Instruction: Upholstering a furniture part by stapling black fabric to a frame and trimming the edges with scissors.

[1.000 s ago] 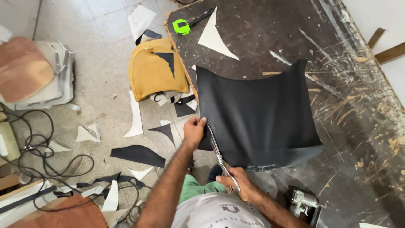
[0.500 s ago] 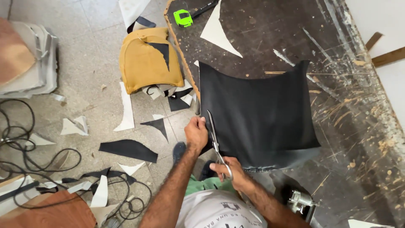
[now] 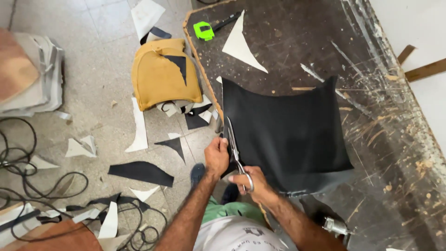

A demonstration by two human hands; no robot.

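Black sheet of leather-like material lies flat on scratched dark worktable, its left edge hanging just over the table's edge. Right hand is wrapped around the handles of steel scissors, blades pointing away from the person along the sheet's left edge. Left hand sits just left of the blades, fingers pinching the sheet's edge strip. Hands close together, nearly touching, both at the sheet's near-left corner; the rest of the sheet spreads up and right of them. Green tape measure and white triangular offcut lie farther back on the table. Mustard foam cushion, black and white scraps and cables on tiled floor at left.
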